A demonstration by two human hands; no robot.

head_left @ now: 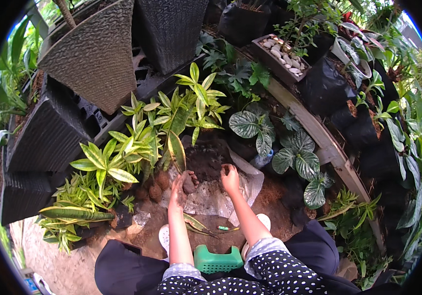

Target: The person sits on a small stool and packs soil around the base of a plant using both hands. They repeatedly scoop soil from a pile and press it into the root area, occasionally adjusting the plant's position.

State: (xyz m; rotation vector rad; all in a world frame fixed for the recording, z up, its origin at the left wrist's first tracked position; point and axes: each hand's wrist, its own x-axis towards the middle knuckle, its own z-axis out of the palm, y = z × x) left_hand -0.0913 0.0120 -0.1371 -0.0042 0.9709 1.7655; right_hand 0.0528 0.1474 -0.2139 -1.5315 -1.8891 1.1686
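**Both hands in the potting soil**

The person sits on a low green stool (214,259) among potted plants, both hands reaching into a heap of dark soil (206,160) that lies on a clear plastic sheet (243,184) on the ground. The left hand (179,186) has its fingers curled shut around a clump of soil (189,183). The right hand (230,177) is cupped, fingers bent onto the edge of the heap; whether it holds any soil cannot be told.

By the look of it, the step in hand is gathering soil by the handful. The next move calls for keeping the clump whole as it is lifted.

Counted: two hands, one stool, one soil heap, and three large dark ribbed planters (93,59) lying tilted at upper left. Yellow-green variegated plants (137,142) stand just left of the heap.
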